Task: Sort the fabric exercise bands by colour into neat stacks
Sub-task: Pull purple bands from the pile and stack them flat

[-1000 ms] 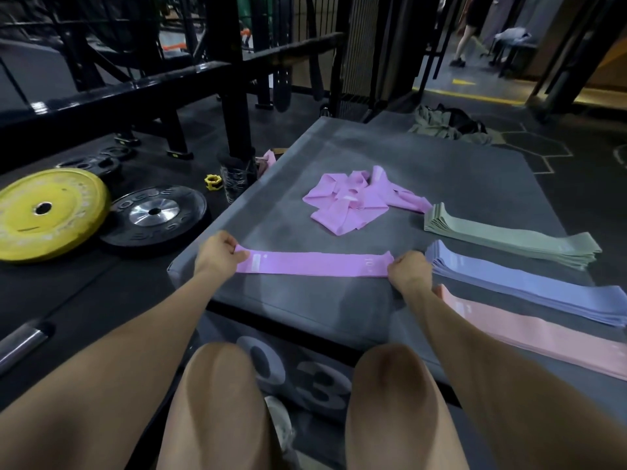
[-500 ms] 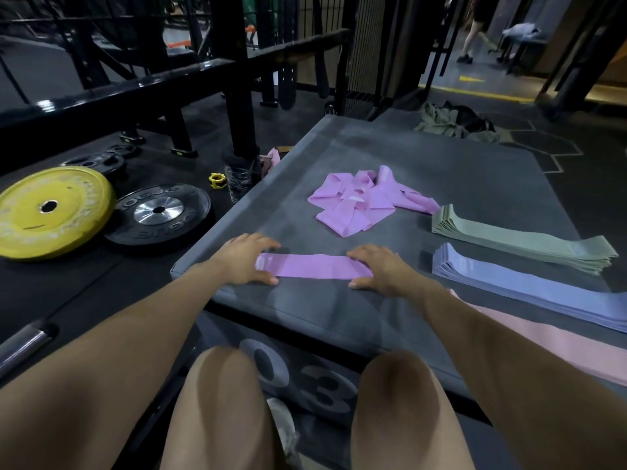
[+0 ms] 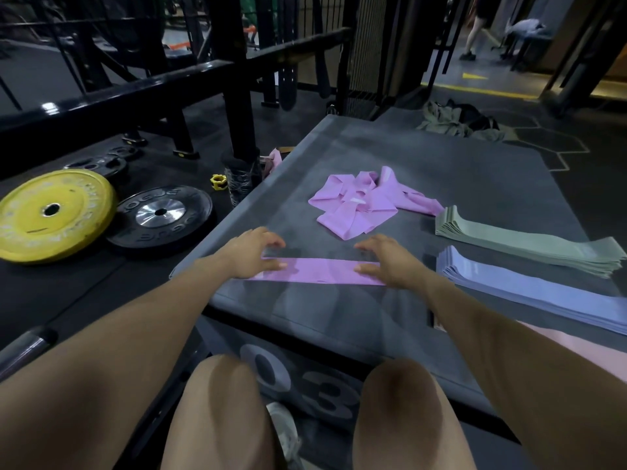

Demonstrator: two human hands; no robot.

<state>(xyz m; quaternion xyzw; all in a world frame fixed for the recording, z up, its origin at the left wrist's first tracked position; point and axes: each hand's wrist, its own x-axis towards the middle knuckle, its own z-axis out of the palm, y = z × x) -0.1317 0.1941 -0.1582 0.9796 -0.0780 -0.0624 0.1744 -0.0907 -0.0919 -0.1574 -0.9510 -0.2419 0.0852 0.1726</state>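
One purple band (image 3: 320, 271) lies flat and straight near the front edge of the grey padded box (image 3: 458, 184). My left hand (image 3: 252, 254) hovers over its left end with fingers spread, the thumb touching the band. Over the right end my right hand (image 3: 390, 259) has its fingers loosely spread too. Behind lies a loose heap of purple bands (image 3: 366, 201). To the right are neat stacks: green (image 3: 522, 240), blue (image 3: 529, 283) and pink (image 3: 576, 347), the pink one partly hidden by my right arm.
On the floor at left lie a yellow weight plate (image 3: 51, 215) and a black plate (image 3: 161, 217), with a black rack (image 3: 234, 96) behind. A bottle (image 3: 239, 184) stands by the box's left edge. Dark clothing (image 3: 461, 122) lies beyond the box. A person's legs (image 3: 475, 32) show far back.
A second ago both hands gripped the band's ends, stretching it. They then pressed it flat, and now the fingers have lifted and spread over its ends.
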